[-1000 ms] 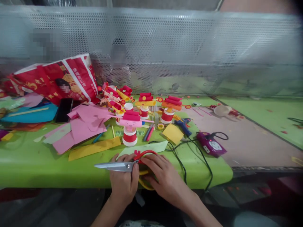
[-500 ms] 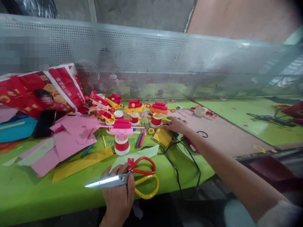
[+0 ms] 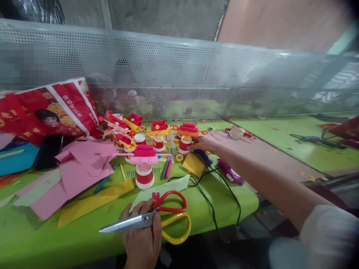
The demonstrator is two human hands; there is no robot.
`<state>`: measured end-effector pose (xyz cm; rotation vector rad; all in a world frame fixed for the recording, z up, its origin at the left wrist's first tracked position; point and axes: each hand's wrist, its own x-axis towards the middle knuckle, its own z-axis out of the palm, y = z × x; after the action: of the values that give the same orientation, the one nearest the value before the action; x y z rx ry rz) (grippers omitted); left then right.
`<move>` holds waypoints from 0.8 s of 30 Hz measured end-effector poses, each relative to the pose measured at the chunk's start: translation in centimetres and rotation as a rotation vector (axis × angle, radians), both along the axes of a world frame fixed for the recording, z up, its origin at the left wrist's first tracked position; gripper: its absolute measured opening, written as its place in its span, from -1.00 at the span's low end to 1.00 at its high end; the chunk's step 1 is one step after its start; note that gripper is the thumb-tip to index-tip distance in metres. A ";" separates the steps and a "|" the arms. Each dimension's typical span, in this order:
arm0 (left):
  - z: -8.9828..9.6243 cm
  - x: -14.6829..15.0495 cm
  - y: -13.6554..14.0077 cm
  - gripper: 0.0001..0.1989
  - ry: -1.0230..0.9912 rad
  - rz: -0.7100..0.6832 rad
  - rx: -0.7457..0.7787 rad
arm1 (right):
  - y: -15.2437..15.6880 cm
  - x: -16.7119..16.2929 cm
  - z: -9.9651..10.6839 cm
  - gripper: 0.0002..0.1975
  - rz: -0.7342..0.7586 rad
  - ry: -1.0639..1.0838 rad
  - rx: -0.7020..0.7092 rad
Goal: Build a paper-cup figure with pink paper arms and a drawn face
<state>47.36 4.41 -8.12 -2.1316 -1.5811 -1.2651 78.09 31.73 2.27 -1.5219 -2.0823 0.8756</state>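
My left hand (image 3: pixel 141 239) is closed on a big pair of scissors (image 3: pixel 146 219) with one red and one yellow handle loop; the blades point left. A small red paper piece (image 3: pixel 156 195) shows beside the fingertips. My right hand (image 3: pixel 203 145) reaches across to a cup figure (image 3: pixel 185 143) with an orange and red rolled-paper top. Its fingers are around the right side of the red-and-white cup base, partly hidden behind it. Closer to me stands a pink-headed cup figure (image 3: pixel 144 175). A pale green paper strip (image 3: pixel 165 188) lies just beyond the scissors.
Pink paper sheets (image 3: pixel 84 160), a yellow strip (image 3: pixel 95 201) and a black phone (image 3: pixel 49 151) lie left, before a red bag (image 3: pixel 56 112). Black cords (image 3: pixel 209 201) hang over the edge near a purple device (image 3: pixel 230 173). A perforated metal screen (image 3: pixel 168 71) stands behind.
My right hand has moved left, from beside the yellow paper to the orange-topped cup figure. My left hand still holds the scissors. The view has shifted slightly.
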 end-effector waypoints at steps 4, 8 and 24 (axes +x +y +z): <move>0.1 0.3 -0.1 -0.65 -0.034 0.016 -0.043 | 0.3 -0.1 -0.5 -0.25 0.010 0.079 -0.024; 0.0 0.3 -0.1 -0.65 -0.046 0.015 -0.046 | 0.7 -0.3 -1.0 -0.28 -0.003 0.137 -0.034; -3.1 -0.6 1.1 -0.51 0.084 0.087 0.056 | 8.9 2.1 2.0 -0.51 -0.116 0.298 0.030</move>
<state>46.78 5.53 -11.21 -2.0310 -1.5674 -1.1636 80.17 40.60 4.24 -1.3860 -1.7700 0.9582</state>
